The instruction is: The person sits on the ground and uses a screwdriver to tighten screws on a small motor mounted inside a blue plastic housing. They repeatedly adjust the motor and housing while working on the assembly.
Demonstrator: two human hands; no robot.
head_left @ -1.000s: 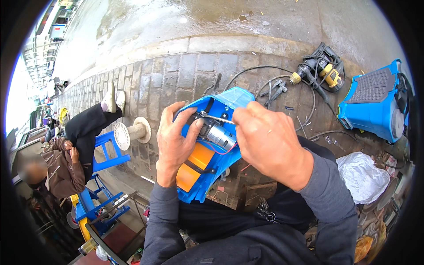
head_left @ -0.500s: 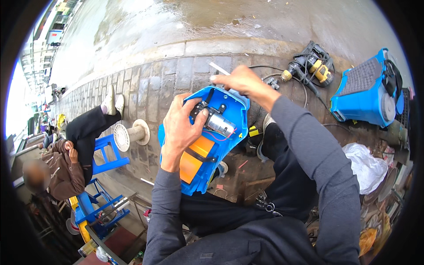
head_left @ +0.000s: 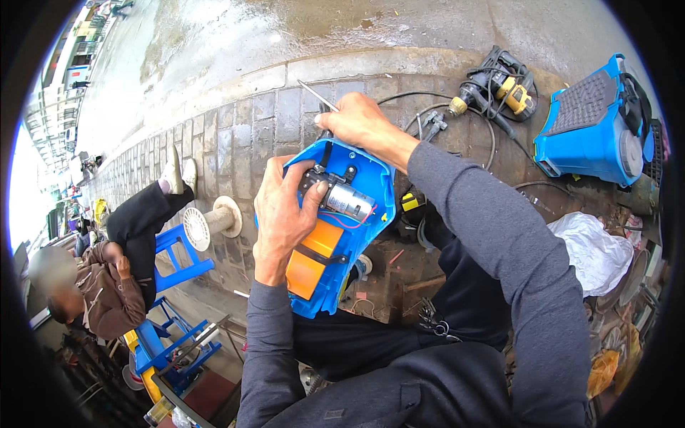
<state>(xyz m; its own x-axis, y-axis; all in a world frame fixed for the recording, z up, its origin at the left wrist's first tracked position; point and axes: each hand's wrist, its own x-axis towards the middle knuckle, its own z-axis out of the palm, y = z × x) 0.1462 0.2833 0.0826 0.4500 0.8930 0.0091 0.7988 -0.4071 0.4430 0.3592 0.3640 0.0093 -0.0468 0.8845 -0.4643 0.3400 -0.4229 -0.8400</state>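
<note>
A blue plastic housing [head_left: 382, 175] is tilted open above my lap. Inside lies a small motor pump [head_left: 349, 201] with a silver barrel, a black head and thin red wires. My left hand [head_left: 282, 214] grips the pump's black end, thumb on top and fingers over the housing's edge. Below the pump, a black strap crosses an orange block [head_left: 314, 260]. My right hand [head_left: 357, 121] is closed at the housing's far rim around a slim metal tool [head_left: 317, 95], its shaft pointing away to the upper left. Its grip is hidden, so its exact kind is unclear.
A corded yellow-and-black power drill [head_left: 510, 96] lies on the paving at right. Beyond it stands a blue backpack tank [head_left: 581, 132]. A white sack [head_left: 592, 253] rests nearer. To the left are an empty cable spool [head_left: 214, 217], a blue stool [head_left: 182, 260] and a seated person [head_left: 114, 285].
My right hand has shifted slightly left and down with the metal tool, whose shaft now points more steeply. The housing has moved a little left; my left hand keeps its grip.
</note>
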